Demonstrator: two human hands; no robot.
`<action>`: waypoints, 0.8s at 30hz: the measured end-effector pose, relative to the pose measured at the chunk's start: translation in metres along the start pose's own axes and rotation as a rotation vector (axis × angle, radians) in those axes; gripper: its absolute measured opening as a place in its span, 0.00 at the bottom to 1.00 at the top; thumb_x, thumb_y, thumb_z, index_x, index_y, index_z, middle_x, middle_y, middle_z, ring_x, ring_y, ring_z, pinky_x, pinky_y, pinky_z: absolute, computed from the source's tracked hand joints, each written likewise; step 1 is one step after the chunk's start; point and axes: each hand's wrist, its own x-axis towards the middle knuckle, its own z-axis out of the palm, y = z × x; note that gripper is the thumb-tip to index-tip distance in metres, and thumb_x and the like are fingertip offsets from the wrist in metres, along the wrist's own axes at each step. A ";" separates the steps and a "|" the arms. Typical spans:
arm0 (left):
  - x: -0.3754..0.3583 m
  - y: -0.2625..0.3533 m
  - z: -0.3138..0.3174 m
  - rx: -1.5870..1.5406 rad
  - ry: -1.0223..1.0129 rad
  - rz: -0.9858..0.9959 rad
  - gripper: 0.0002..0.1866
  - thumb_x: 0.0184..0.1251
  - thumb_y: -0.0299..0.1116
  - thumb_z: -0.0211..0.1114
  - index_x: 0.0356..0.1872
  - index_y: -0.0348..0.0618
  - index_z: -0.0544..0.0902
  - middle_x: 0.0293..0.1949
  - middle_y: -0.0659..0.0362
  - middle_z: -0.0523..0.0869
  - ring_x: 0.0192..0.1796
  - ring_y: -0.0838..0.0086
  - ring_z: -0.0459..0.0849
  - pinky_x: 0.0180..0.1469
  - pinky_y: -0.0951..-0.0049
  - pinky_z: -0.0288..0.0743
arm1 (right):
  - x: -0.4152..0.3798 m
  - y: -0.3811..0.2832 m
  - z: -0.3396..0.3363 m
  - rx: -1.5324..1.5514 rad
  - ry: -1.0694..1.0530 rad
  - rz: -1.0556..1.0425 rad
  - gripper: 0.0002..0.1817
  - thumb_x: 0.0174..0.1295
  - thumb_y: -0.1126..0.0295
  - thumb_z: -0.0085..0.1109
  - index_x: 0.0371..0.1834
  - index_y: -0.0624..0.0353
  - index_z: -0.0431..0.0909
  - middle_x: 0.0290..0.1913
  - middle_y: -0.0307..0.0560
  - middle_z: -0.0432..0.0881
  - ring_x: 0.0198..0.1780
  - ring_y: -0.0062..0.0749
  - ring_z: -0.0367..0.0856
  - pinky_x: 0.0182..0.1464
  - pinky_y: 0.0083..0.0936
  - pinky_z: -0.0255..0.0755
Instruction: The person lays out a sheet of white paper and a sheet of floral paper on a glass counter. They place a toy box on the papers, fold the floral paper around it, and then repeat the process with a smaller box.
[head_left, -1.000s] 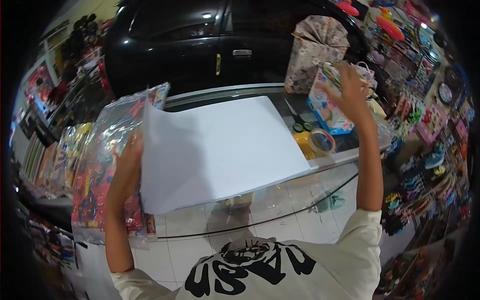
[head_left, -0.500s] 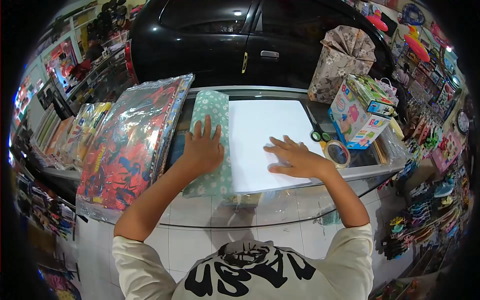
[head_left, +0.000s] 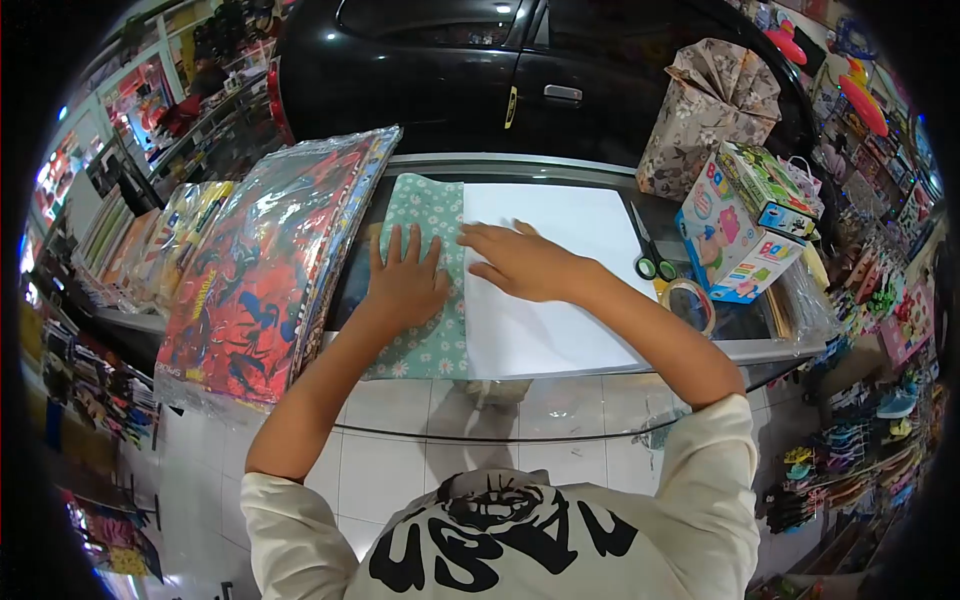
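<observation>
Green paper with white daisies (head_left: pixel 425 205) lies on the glass counter, its left part showing beside a white sheet (head_left: pixel 560 340). My left hand (head_left: pixel 408 285) rests on the green part with its fingers spread. On the white sheet, near the edge where it meets the green, my right hand (head_left: pixel 520 262) lies flat, fingertips at that edge. Neither hand grips anything. Scissors with black and green handles (head_left: pixel 655 267) and a roll of tape (head_left: pixel 690 305) sit just right of the sheet.
Plastic-wrapped Spider-Man sheets (head_left: pixel 260 290) cover the counter's left side. A toy box (head_left: pixel 735 235) and a floral paper bag (head_left: pixel 710 120) stand at the right. Behind the counter (head_left: pixel 500 165) is a black car (head_left: pixel 420 90). Goods hang at far right.
My right hand has slid left across the white sheet to its border with the green. My left hand stays on the green paper. The view has shifted slightly.
</observation>
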 end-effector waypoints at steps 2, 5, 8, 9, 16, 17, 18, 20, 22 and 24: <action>-0.001 0.002 0.002 -0.033 0.018 -0.007 0.31 0.71 0.48 0.38 0.70 0.44 0.58 0.72 0.43 0.52 0.74 0.45 0.44 0.71 0.40 0.32 | 0.021 0.008 0.021 -0.014 0.055 -0.062 0.27 0.72 0.53 0.38 0.68 0.56 0.58 0.72 0.52 0.54 0.75 0.44 0.48 0.69 0.57 0.46; -0.003 -0.001 0.007 -0.056 0.043 -0.001 0.31 0.71 0.49 0.38 0.70 0.44 0.58 0.72 0.43 0.53 0.74 0.45 0.45 0.71 0.41 0.34 | 0.035 0.015 0.041 0.016 0.004 -0.038 0.30 0.72 0.49 0.32 0.71 0.56 0.53 0.73 0.53 0.53 0.75 0.45 0.46 0.69 0.59 0.44; -0.004 -0.004 0.011 -0.063 0.065 0.016 0.31 0.71 0.50 0.38 0.70 0.43 0.58 0.72 0.42 0.53 0.74 0.44 0.45 0.71 0.41 0.35 | 0.031 0.018 0.045 0.018 0.021 -0.066 0.31 0.72 0.49 0.30 0.72 0.55 0.51 0.74 0.52 0.52 0.76 0.45 0.45 0.70 0.59 0.41; -0.005 -0.005 0.012 -0.061 0.070 0.028 0.31 0.71 0.50 0.38 0.70 0.43 0.58 0.72 0.42 0.53 0.74 0.44 0.45 0.71 0.41 0.35 | 0.030 0.019 0.047 0.021 0.042 -0.081 0.31 0.72 0.48 0.31 0.72 0.55 0.51 0.74 0.52 0.51 0.76 0.44 0.44 0.70 0.58 0.40; -0.001 -0.013 -0.009 -0.095 -0.095 0.091 0.31 0.68 0.50 0.44 0.68 0.43 0.62 0.69 0.43 0.58 0.72 0.44 0.51 0.70 0.42 0.43 | 0.028 0.019 0.051 0.017 0.081 -0.084 0.29 0.72 0.52 0.36 0.70 0.57 0.53 0.72 0.52 0.55 0.75 0.43 0.47 0.70 0.59 0.40; 0.005 -0.017 -0.022 -0.103 -0.160 0.114 0.31 0.67 0.50 0.47 0.66 0.43 0.64 0.68 0.43 0.60 0.72 0.44 0.52 0.70 0.43 0.44 | 0.028 0.018 0.050 0.032 0.087 -0.079 0.29 0.71 0.52 0.37 0.70 0.57 0.54 0.72 0.52 0.55 0.75 0.43 0.47 0.70 0.59 0.40; 0.013 -0.022 -0.032 -0.111 -0.225 0.140 0.31 0.65 0.50 0.50 0.65 0.42 0.66 0.67 0.43 0.62 0.72 0.45 0.54 0.69 0.43 0.45 | 0.028 0.017 0.048 0.047 0.095 -0.072 0.29 0.71 0.53 0.38 0.69 0.57 0.54 0.72 0.52 0.56 0.75 0.43 0.47 0.70 0.59 0.40; 0.032 -0.036 -0.043 -0.135 -0.237 0.243 0.31 0.61 0.51 0.56 0.61 0.41 0.69 0.65 0.43 0.64 0.71 0.46 0.56 0.69 0.44 0.47 | 0.027 0.015 0.047 0.048 0.099 -0.061 0.27 0.70 0.53 0.41 0.67 0.57 0.57 0.71 0.52 0.58 0.74 0.44 0.50 0.70 0.59 0.41; 0.048 -0.050 -0.038 -0.136 -0.088 0.409 0.33 0.57 0.52 0.60 0.58 0.39 0.71 0.64 0.42 0.65 0.70 0.46 0.57 0.69 0.44 0.48 | 0.028 0.013 0.042 0.044 0.080 -0.047 0.26 0.69 0.54 0.43 0.64 0.57 0.60 0.69 0.51 0.60 0.73 0.44 0.53 0.69 0.58 0.42; 0.065 -0.070 -0.007 -0.114 0.224 0.630 0.35 0.53 0.53 0.64 0.57 0.37 0.71 0.64 0.41 0.64 0.70 0.46 0.58 0.69 0.45 0.48 | 0.031 0.011 0.035 0.041 0.042 -0.031 0.24 0.68 0.54 0.45 0.61 0.56 0.62 0.67 0.51 0.62 0.71 0.43 0.56 0.69 0.57 0.42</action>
